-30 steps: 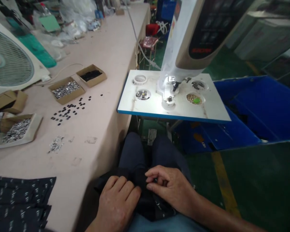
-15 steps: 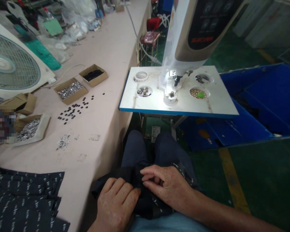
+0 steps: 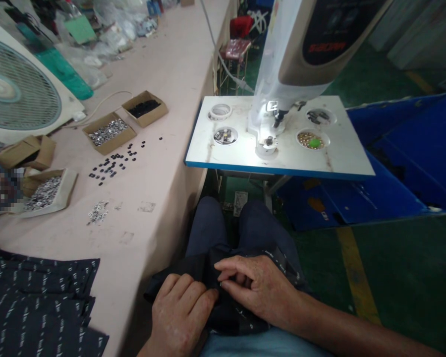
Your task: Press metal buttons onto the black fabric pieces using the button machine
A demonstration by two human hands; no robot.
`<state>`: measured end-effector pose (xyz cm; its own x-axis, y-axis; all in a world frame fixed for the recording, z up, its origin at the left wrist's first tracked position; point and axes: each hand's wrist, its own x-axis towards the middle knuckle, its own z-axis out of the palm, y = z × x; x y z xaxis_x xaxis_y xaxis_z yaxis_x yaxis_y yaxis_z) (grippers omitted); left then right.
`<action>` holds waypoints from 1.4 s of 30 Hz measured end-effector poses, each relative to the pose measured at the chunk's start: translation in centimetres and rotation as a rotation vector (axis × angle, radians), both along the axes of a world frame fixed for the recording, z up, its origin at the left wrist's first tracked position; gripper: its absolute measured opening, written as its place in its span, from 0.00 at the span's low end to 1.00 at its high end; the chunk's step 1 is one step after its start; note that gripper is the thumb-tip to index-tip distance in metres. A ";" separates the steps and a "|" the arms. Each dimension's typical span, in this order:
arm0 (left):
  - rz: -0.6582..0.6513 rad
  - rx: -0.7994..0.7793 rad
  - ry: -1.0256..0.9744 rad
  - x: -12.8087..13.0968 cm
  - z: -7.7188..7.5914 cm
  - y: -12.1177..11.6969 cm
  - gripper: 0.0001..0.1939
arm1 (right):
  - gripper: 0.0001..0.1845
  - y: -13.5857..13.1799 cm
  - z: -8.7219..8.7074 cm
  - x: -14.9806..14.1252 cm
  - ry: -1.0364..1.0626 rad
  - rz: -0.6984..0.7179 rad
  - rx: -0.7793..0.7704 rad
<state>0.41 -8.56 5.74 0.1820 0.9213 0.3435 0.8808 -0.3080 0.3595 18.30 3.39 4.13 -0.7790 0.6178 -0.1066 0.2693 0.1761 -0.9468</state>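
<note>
Fingers of the left hand are gripping some black cloth, which is lying bunched across the person's legs. Thumb and forefinger of the right hand are sitting narrowly apart over that same cloth (can't tell whether they're actually pinching anything). Up ahead, a machine is standing over a white tabletop, while little black buttons are lying scattered on the bench, near a cardboard box of shiny metal bits.
</note>
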 end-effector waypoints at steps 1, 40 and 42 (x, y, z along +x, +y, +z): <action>0.002 0.004 -0.009 0.0 0.0 0.0 0.11 | 0.21 -0.1 0.0 0.0 -0.004 -0.005 -0.006; 0.127 -0.202 -0.224 0.7 0.1 -0.2 0.13 | 0.26 1.1 2.5 1.7 0.085 0.239 0.130; 0.157 -0.245 -0.254 0.6 0.1 0.3 0.13 | 0.34 1.3 2.8 2.0 0.048 0.272 0.075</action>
